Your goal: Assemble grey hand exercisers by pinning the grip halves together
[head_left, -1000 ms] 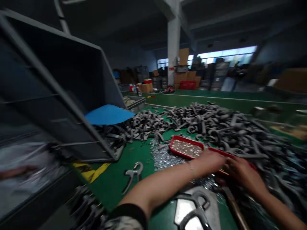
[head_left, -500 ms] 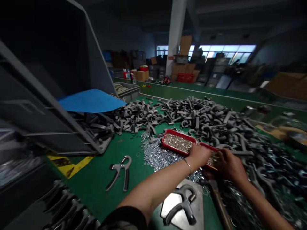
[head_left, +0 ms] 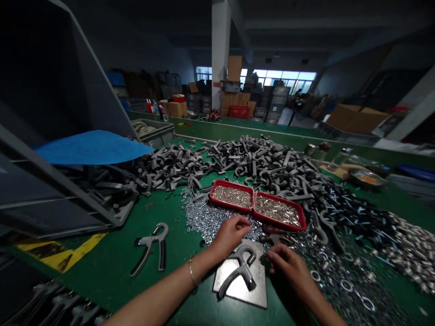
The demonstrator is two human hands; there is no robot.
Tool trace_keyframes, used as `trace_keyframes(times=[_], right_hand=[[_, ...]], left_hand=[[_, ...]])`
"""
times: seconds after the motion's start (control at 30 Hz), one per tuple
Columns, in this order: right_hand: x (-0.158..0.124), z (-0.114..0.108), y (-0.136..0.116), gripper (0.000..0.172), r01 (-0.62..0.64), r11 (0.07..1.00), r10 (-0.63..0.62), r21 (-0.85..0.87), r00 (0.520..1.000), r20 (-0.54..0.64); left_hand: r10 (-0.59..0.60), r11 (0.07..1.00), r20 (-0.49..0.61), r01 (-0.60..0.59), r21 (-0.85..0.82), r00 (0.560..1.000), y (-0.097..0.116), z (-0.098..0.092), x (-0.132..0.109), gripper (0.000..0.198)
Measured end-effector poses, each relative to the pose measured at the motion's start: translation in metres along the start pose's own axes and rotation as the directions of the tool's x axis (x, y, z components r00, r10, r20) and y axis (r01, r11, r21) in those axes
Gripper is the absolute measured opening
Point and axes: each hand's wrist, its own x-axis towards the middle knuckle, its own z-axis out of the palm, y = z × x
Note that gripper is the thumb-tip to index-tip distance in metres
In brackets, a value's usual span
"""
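Observation:
My left hand (head_left: 231, 235) hangs with curled fingers over the spill of small steel washers (head_left: 204, 217), just above the top edge of a flat steel plate (head_left: 256, 290). On that plate lies a grey hand grip exerciser (head_left: 239, 271). My right hand (head_left: 283, 262) sits at the plate's right side, its fingertips pinched close to the exerciser's end. Whether either hand holds a small part is hidden. Two red trays of small metal pieces (head_left: 231, 195) (head_left: 277, 210) stand just beyond my hands.
A heap of grey grip handles (head_left: 261, 163) spreads across the green bench (head_left: 112, 267). Loose rings and bolts (head_left: 343, 280) cover the right side. A tilted grey bin (head_left: 57, 90) with a blue sheet (head_left: 91, 147) looms at left. Another assembled grip (head_left: 151, 249) lies left of my hands.
Both hands have drawn back from the red trays toward the steel plate and moved apart. The view has swung left and levelled, showing both trays whole.

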Motion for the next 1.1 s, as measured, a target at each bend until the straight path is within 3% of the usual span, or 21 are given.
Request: trace_keyframes(times=[0.13, 0.2, 0.37, 0.47, 0.57, 0.67, 0.73, 0.87, 0.9, 1.0, 1.1], right_hand=[[0.002, 0.015, 0.002, 0.03, 0.031, 0.996, -0.03, -0.082, 0.999, 0.012], [0.006, 0.016, 0.003, 0.028, 0.055, 0.988, -0.051, -0.146, 0.998, 0.032], [0.013, 0.016, 0.0, 0.026, 0.112, 0.935, -0.08, -0.336, 0.991, 0.106], [0.016, 0.021, -0.009, 0.019, 0.157, 0.863, -0.097, -0.481, 0.984, 0.147], [0.021, 0.025, -0.017, 0.017, 0.201, 0.779, -0.109, -0.594, 0.976, 0.188], [0.022, 0.016, -0.017, 0.009, 0.223, 0.736, -0.094, -0.639, 0.969, 0.23], [0.014, 0.001, -0.009, 0.011, 0.193, 0.698, -0.089, -0.689, 0.979, 0.183], [-0.007, -0.026, 0.018, 0.023, 0.006, 0.495, -0.076, -0.869, 0.996, -0.036], [-0.01, -0.029, 0.024, 0.025, -0.031, 0.483, -0.04, -0.875, 0.998, -0.058], [-0.011, -0.029, 0.038, 0.028, -0.095, 0.623, 0.049, -0.776, 0.995, -0.082], [-0.009, -0.029, 0.041, 0.027, -0.08, 0.796, -0.011, -0.6, 0.989, -0.146]], left_hand=[[-0.255, 0.925, -0.033, 0.234, -0.3, 0.966, -0.006, -0.014, -0.035, 0.026], [-0.288, 0.92, -0.054, 0.26, -0.293, 0.956, -0.009, -0.019, -0.046, 0.026], [-0.213, 0.976, -0.075, 0.208, -0.066, 0.974, -0.015, -0.017, -0.059, 0.014], [-0.113, 0.991, -0.038, 0.115, 0.067, 0.993, -0.018, -0.008, -0.062, 0.011], [-0.023, 0.976, -0.011, 0.025, 0.214, 1.0, -0.02, 0.002, -0.064, 0.011], [-0.005, 0.935, 0.012, 0.001, 0.355, 1.0, -0.02, 0.008, -0.064, 0.011], [0.012, 0.905, 0.041, -0.028, 0.424, 0.999, -0.02, 0.01, -0.065, 0.011], [0.084, 0.841, 0.124, -0.137, 0.523, 0.989, -0.019, 0.009, -0.063, 0.011], [0.105, 0.821, 0.148, -0.17, 0.546, 0.983, -0.02, 0.009, -0.062, 0.011], [0.196, 0.736, 0.261, -0.317, 0.598, 0.945, -0.023, 0.007, -0.057, 0.011], [0.286, 0.635, 0.377, -0.468, 0.615, 0.881, -0.027, 0.006, -0.054, 0.016]])
